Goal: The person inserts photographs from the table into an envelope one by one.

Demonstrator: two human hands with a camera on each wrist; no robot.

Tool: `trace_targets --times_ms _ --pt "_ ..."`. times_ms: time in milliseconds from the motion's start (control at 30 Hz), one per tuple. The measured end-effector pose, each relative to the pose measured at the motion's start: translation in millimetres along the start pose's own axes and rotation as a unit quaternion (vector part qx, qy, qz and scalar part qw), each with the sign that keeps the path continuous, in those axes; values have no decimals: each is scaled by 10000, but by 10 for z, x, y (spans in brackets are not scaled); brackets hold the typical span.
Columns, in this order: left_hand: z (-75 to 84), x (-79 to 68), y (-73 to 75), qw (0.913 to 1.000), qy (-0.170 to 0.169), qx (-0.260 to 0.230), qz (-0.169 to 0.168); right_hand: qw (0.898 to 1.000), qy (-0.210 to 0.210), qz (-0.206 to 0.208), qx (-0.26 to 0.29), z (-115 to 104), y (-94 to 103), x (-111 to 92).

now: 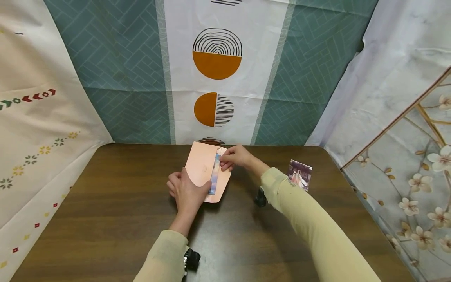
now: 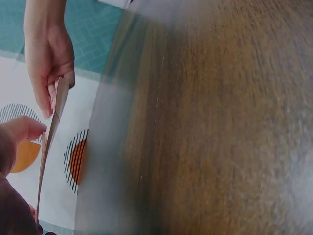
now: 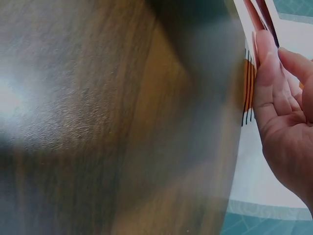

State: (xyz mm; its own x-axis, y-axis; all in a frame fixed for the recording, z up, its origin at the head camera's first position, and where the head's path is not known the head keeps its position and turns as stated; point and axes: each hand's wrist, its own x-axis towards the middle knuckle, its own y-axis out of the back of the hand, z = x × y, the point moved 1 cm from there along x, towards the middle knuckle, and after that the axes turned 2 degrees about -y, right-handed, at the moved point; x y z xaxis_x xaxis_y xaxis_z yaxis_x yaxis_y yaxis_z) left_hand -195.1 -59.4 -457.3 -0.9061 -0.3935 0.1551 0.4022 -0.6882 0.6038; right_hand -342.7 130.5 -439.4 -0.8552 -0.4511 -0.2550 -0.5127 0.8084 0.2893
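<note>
In the head view a pale pink envelope (image 1: pixel 201 156) is held up over the table, its flap (image 1: pixel 222 184) folded out to the right. A blue and lilac picture card (image 1: pixel 214 174) sits mostly inside, with a strip showing along the opening. My left hand (image 1: pixel 186 190) grips the envelope from the lower left, thumb lying across the front near the opening. With thumb and fingers my right hand (image 1: pixel 237 156) pinches the card's upper edge beside the flap. Seen edge-on in the left wrist view, the envelope (image 2: pixel 46 152) stands between both hands.
A small photo (image 1: pixel 299 174) of figures in pale clothes lies on the dark wooden table (image 1: pixel 123 219), near my right forearm. Patterned cloths (image 1: pixel 225 86) hang behind the table and along both sides. Black wrist cameras (image 1: pixel 191 259) sit under my sleeves.
</note>
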Motion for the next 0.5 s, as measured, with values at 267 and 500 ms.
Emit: trace_targets --times_ms 267,500 --pt "6 -18 -12 10000 4 -39 -9 9991 -205 -371 30 68 -45 -26" --pt "21 -21 -22 10000 -37 -85 15 9993 -1 -243 272 63 -87 -25"
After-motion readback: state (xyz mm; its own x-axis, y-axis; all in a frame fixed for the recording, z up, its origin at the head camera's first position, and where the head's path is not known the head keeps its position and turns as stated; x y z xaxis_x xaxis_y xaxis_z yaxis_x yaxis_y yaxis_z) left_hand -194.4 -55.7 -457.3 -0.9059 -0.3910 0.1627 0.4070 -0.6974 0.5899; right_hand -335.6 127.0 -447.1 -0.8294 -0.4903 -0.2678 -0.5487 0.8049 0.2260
